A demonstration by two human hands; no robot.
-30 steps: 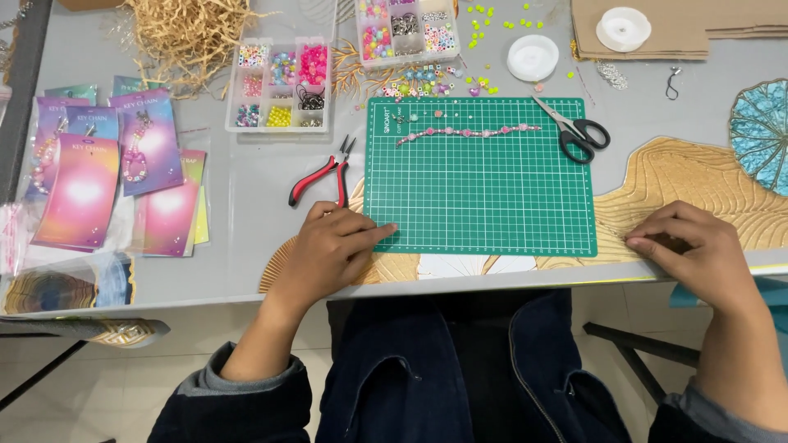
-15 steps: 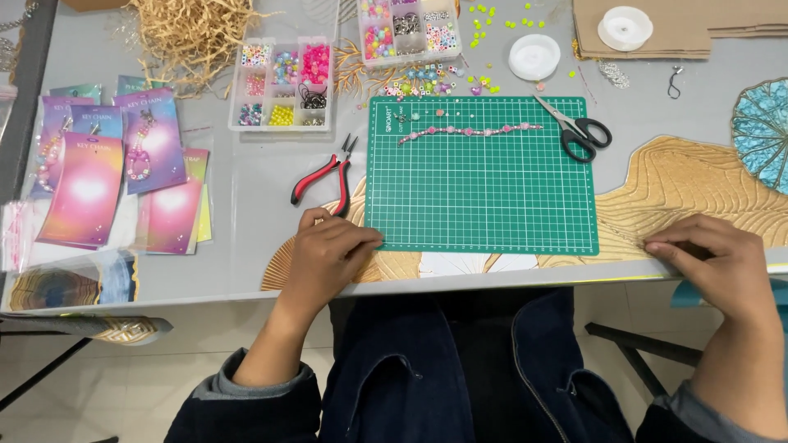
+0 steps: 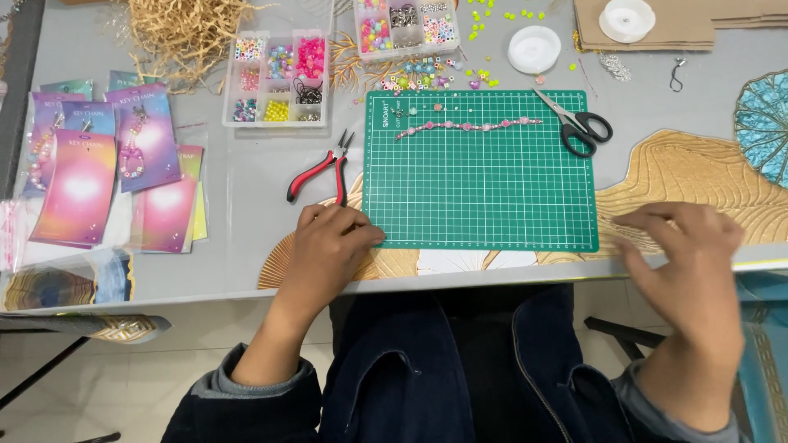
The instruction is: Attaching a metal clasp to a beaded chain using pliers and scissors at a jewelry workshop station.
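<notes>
The person's left hand (image 3: 328, 250) lies flat and empty on the table, fingertips touching the near left corner of the green cutting mat (image 3: 480, 172). The right hand (image 3: 685, 254) hovers open, holding nothing, near the mat's right edge. Red-handled pliers (image 3: 320, 168) lie just beyond the left hand.

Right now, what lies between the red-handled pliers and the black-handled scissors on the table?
In the head view, the green gridded cutting mat lies between the red-handled pliers and the black-handled scissors, with a pink beaded strand along its top.

Left hand (image 3: 328, 250) rests touching the green cutting mat (image 3: 480, 184).
</notes>
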